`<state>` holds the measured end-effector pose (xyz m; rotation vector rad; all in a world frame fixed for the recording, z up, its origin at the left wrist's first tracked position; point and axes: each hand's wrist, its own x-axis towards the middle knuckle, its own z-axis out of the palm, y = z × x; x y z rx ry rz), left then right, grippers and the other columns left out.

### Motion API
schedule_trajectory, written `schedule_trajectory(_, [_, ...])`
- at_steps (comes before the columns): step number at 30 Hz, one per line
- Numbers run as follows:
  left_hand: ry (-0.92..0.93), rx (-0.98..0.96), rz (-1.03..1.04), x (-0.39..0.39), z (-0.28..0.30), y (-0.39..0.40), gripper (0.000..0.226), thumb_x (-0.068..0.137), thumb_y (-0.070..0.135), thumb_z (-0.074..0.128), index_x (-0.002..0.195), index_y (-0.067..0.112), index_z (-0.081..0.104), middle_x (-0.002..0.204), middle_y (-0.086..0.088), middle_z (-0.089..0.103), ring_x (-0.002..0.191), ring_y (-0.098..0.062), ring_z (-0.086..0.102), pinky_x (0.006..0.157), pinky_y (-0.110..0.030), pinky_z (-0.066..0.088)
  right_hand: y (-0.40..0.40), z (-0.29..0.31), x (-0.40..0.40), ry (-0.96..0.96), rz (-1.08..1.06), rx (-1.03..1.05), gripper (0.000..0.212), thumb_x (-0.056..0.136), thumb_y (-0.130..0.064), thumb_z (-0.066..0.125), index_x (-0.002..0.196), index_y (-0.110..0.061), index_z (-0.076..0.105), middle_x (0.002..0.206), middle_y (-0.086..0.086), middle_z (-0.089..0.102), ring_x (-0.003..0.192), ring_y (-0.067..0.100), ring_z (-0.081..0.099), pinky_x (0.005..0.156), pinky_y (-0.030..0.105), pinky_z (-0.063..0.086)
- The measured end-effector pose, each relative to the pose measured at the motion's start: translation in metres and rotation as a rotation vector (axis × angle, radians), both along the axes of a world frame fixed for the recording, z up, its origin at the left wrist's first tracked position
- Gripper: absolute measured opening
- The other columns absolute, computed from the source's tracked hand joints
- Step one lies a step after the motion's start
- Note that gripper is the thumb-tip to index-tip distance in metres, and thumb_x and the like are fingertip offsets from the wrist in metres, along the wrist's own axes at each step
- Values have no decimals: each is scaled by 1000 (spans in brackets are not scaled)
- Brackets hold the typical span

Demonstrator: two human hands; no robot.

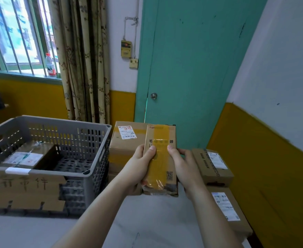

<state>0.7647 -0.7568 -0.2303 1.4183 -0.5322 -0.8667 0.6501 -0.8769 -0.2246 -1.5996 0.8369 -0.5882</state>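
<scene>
You've got two hands in view, left hand point(140, 167) and right hand point(184, 165), both on one taped box point(162, 140). Three more cardboard boxes plainly seen: large box point(122, 149), upper right box point(213, 167), lower right box point(225, 208). One grey crate point(66, 120), with one parcel point(23, 158) inside. One bottle point(50, 66).

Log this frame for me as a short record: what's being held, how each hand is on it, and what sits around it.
held item: small cardboard box, yellow tape down its face
left hand: holds the box's left edge, thumb on the front
right hand: holds the right edge, thumb on the front
left of box: grey crate with one labelled parcel inside
behind box: large carton with a label
right of box: upper carton and lower carton, both labelled
</scene>
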Motion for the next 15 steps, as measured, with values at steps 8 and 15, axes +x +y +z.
schedule_trajectory(8, [-42,55,-74,-2,2,-1,69,92,62,60,149,36,30,130,1,62,113,-23,70,96,-46,60,-16,9,6,118,-101,-164,71,86,-81,51,105,-15,68,96,3,74,90,21,71,87,48,59])
schedule_trajectory(15, [-33,133,25,4,7,-6,62,90,72,55,136,32,43,118,-2,70,103,-23,74,93,-45,61,-7,4,2,81,-29,-124,56,87,-78,56,103,-25,64,93,-4,75,85,14,73,80,41,61])
